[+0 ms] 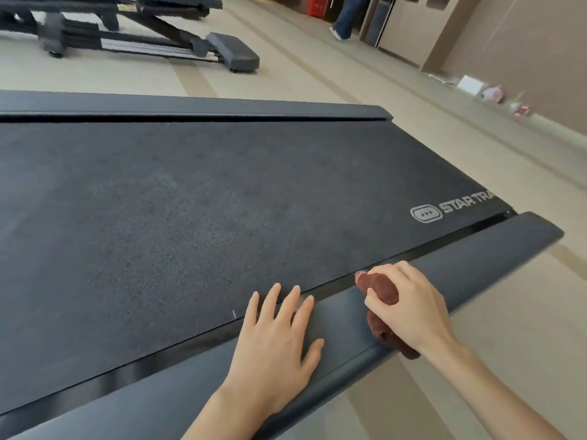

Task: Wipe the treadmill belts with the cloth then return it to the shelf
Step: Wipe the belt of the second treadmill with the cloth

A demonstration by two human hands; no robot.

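Observation:
A black treadmill belt (190,217) fills the middle of the view, with a white logo near its right end. Along its near edge runs a dark grey side rail (476,258). My right hand (413,308) is shut on a bunched reddish-brown cloth (379,289), pressing it onto that rail beside the belt's edge. My left hand (279,341) lies flat and open on the same rail, fingers spread, fingertips reaching the belt's edge. No shelf is in view.
Beige floor surrounds the treadmill. Other dark exercise machines (133,33) stand at the far left. A person's legs (347,17) show near beige cabinets (422,27) at the top right. A white box (471,84) and small litter lie along the right wall.

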